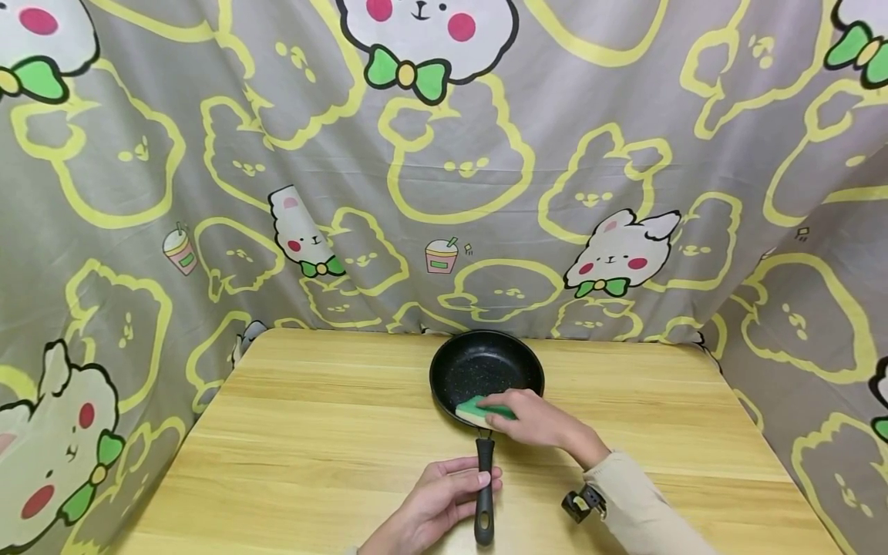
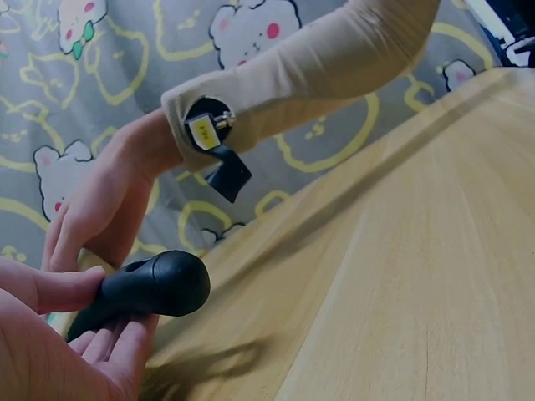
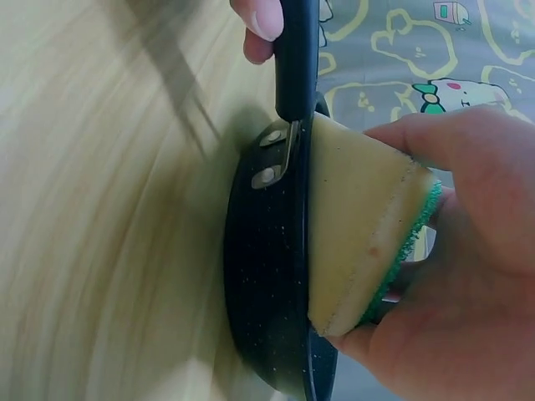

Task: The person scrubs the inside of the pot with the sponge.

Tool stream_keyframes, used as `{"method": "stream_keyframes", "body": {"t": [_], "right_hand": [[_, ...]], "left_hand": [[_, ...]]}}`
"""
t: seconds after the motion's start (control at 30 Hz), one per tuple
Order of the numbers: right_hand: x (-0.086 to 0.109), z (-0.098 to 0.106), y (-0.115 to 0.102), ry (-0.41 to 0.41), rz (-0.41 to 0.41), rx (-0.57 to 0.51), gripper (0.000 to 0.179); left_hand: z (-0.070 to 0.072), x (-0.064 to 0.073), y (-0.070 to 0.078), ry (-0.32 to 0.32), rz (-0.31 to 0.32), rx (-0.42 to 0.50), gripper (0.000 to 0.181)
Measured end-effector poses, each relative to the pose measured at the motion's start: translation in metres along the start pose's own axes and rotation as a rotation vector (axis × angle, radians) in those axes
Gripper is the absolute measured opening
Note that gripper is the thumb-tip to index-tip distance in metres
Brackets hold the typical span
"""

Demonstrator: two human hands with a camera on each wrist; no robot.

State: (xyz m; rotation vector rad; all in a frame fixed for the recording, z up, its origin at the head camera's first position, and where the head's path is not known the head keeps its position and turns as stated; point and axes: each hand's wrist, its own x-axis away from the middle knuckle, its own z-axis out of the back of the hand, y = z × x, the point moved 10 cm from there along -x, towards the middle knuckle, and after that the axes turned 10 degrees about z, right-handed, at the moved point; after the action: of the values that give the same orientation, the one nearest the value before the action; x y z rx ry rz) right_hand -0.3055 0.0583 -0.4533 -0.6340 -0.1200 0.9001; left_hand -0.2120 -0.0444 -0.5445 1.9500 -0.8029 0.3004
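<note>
A black frying pan (image 1: pixel 479 371) with pale speckles sits near the back of the wooden table, its handle (image 1: pixel 484 493) towards me. My left hand (image 1: pixel 444 493) grips that handle, thumb on top and fingers beneath, as the left wrist view shows at the handle's rounded end (image 2: pixel 180 284). In my right hand (image 1: pixel 537 418) is a sponge (image 1: pixel 475 412), green scouring side up and pale yellow side down, at the near part of the pan. The right wrist view has the sponge (image 3: pixel 364 225) pinched between thumb and fingers, right at the pan's rim beside the riveted handle bracket (image 3: pixel 272 171).
The wooden table (image 1: pixel 312 416) extends to both sides of the pan. A grey curtain (image 1: pixel 472 193) with cartoon animals hangs behind and around it. A black strap device (image 1: pixel 584 502) is on the right sleeve's cuff.
</note>
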Motion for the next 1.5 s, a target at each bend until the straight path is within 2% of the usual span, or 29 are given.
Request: {"method": "stream_keyframes", "body": {"t": [0.9,1.5], "right_hand": [[-0.018,-0.012,-0.003,0.116,0.020,-0.075,0.041],[-0.043,-0.022,0.003,0.119,0.009,-0.101,0.045]], "left_hand": [[0.000,-0.001,0.002,-0.004,-0.014,0.000,0.039],[-0.002,-0.002,0.000,-0.010,-0.016,0.005,0.045]]}}
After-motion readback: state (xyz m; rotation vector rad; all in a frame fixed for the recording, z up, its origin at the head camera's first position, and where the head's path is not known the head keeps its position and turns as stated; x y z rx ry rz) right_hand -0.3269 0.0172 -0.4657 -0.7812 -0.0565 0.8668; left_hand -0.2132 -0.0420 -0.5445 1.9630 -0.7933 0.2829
